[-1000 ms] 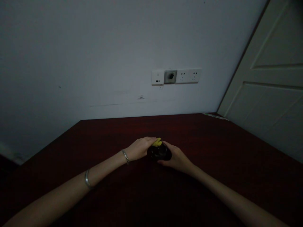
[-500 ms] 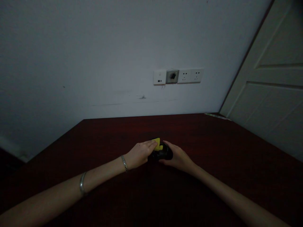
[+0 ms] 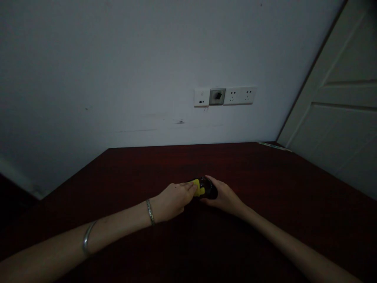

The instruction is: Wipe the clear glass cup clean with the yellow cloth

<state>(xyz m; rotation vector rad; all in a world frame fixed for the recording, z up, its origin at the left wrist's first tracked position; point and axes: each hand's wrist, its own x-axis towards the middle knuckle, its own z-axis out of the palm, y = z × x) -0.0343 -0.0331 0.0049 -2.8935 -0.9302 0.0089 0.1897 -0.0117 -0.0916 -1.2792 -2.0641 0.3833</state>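
Over the middle of the dark red table (image 3: pixel 165 165), my right hand (image 3: pixel 225 197) curls around the right end of a black, shiny, rounded object (image 3: pixel 209 188). Its kind is hard to make out in the dim light. Pressed against the left part of that object is a folded yellow cloth (image 3: pixel 197 189), pinched under the fingers of my left hand (image 3: pixel 175 200). The left fingers and the cloth hide much of the object's left end. Two silvery bracelets (image 3: pixel 150 212) circle my left forearm and wrist.
Behind the table rises a pale wall (image 3: pixel 118 70) with a row of sockets and switches (image 3: pixel 225 96). A white panelled door (image 3: pixel 344 102) borders the right side. A thin printed strip (image 3: pixel 273 146) lies at the far right table edge.
My left hand has slid a little lower with the yellow cloth along the black object. My right hand keeps its hold. The whole view has shifted slightly.
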